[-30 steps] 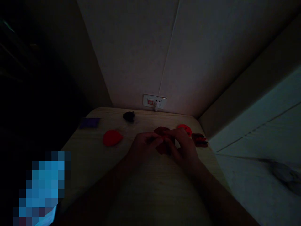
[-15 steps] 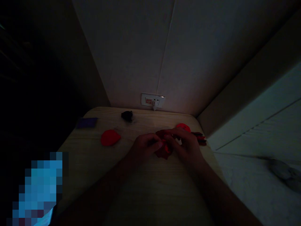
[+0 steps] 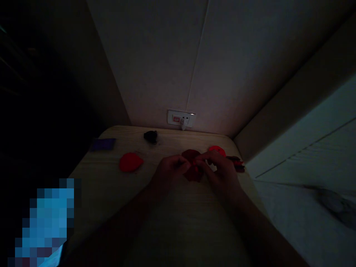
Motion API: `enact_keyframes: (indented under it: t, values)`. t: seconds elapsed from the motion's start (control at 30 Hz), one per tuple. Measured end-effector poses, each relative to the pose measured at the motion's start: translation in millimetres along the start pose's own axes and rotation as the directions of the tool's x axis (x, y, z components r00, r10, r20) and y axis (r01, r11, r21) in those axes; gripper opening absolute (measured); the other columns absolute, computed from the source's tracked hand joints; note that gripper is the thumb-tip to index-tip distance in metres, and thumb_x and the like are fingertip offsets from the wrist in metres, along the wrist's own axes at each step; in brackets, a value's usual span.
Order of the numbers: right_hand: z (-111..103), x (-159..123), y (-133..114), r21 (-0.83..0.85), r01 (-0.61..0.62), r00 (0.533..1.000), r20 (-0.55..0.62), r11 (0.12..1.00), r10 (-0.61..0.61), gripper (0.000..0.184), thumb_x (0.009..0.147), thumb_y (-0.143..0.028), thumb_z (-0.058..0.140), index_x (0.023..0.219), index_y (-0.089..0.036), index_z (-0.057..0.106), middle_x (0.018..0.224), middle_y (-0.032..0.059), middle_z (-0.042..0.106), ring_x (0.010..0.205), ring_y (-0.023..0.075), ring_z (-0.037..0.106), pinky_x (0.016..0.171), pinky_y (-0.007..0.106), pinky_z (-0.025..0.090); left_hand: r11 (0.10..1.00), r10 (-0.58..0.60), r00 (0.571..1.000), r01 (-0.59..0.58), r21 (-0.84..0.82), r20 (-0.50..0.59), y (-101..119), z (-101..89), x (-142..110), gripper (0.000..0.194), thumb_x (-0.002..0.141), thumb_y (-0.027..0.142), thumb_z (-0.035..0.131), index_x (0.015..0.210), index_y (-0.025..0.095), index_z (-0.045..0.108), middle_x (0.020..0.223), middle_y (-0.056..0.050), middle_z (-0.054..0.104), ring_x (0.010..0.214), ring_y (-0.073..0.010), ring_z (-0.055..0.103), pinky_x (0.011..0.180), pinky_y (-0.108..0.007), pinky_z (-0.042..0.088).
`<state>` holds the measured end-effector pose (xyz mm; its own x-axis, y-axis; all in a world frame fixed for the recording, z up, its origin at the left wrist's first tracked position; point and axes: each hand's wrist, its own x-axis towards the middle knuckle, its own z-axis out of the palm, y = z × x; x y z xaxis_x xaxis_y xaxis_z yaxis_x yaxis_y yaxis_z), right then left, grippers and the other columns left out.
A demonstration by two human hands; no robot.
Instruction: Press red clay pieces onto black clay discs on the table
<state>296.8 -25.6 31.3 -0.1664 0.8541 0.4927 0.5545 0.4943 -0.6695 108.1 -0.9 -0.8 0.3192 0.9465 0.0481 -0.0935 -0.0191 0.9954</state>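
My left hand [image 3: 171, 170] and my right hand [image 3: 219, 168] are closed in pinches on a dark red, soft-looking piece [image 3: 193, 175] above the light wooden tabletop [image 3: 178, 218]. The piece spreads out above and below my fingertips, with a brighter red patch near its middle. Dim light hides its exact kind. Left of my left hand lies a bright red petal-shaped piece [image 3: 130, 162], pointed at its right end. Just beyond my right hand is another bright red piece [image 3: 217, 150], partly covered by it. Dark red strips or folds [image 3: 236, 164] lie by the right edge.
A small black object [image 3: 150, 137] sits near the back edge, and a flat purple packet [image 3: 103, 144] at the back left. Behind the table, a wall socket [image 3: 181, 118] has a plug in it. A pale panel [image 3: 311, 144] borders the right side.
The dark red piece has turned or been spread between my fingers, showing a rounder upper part. My left fingertips have shifted slightly left. The other pieces lie where they were.
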Motion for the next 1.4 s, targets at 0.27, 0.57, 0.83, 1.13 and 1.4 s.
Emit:
enact_keyframes:
  t: [0.27, 0.57, 0.83, 1.13, 1.4]
  values:
    - [5, -3, -3, -0.009, -0.034, 0.999, 0.002, 0.999, 0.034, 0.008, 0.094, -0.023, 0.066, 0.095, -0.021, 0.074, 0.083, 0.0040, 0.073, 0.073, 0.0179, 0.063, 0.068, 0.032, 0.050, 0.999, -0.035, 0.996, 0.035, -0.005, -0.080, 4, 0.6, 0, 0.018, 0.076, 0.035, 0.078, 0.085, 0.019, 0.079, 0.082, -0.005, 0.080, 0.075, -0.0196, 0.074, 0.072, -0.031, 0.058]
    - [2, -3, -8, -0.009, 0.060, 0.992, 0.109, 0.998, -0.059, 0.017, 0.097, -0.019, 0.061, 0.109, -0.024, 0.072, 0.101, 0.0062, 0.076, 0.090, 0.0216, 0.069, 0.078, 0.036, 0.055, 1.000, -0.013, 0.999, 0.014, 0.020, -0.052, 6, 4.3, -3, 0.015, 0.079, 0.032, 0.074, 0.081, 0.018, 0.075, 0.074, -0.004, 0.076, 0.067, -0.0182, 0.072, 0.066, -0.029, 0.057]
    - [4, -3, -12, -0.016, 0.043, 0.997, 0.064, 0.999, -0.042, 0.015, 0.098, -0.020, 0.058, 0.104, -0.023, 0.072, 0.093, 0.0056, 0.076, 0.085, 0.0210, 0.070, 0.077, 0.036, 0.055, 1.000, -0.016, 0.997, 0.016, -0.008, -0.070, 4, 5.5, -1, 0.016, 0.080, 0.033, 0.071, 0.076, 0.017, 0.072, 0.069, -0.002, 0.073, 0.064, -0.0157, 0.068, 0.062, -0.026, 0.054]
    - [4, -6, -6, -0.031, 0.095, 0.993, 0.066, 0.995, -0.093, 0.013, 0.095, -0.021, 0.065, 0.105, -0.025, 0.072, 0.097, 0.0049, 0.077, 0.086, 0.0211, 0.071, 0.077, 0.037, 0.056, 0.995, -0.041, 0.999, 0.038, -0.097, -0.035, 3, 4.7, -2, 0.020, 0.081, 0.035, 0.073, 0.079, 0.016, 0.070, 0.070, -0.003, 0.072, 0.064, -0.0156, 0.068, 0.064, -0.026, 0.055]
    - [6, -6, -8, -0.041, 0.068, 0.997, 0.030, 0.997, -0.067, 0.009, 0.094, -0.021, 0.065, 0.100, -0.023, 0.072, 0.088, 0.0035, 0.075, 0.077, 0.0187, 0.067, 0.071, 0.034, 0.053, 0.994, -0.038, 0.998, 0.033, -0.105, -0.041, 4, 5.8, -2, 0.019, 0.081, 0.035, 0.073, 0.081, 0.016, 0.070, 0.073, -0.002, 0.072, 0.065, -0.0153, 0.069, 0.064, -0.026, 0.055]
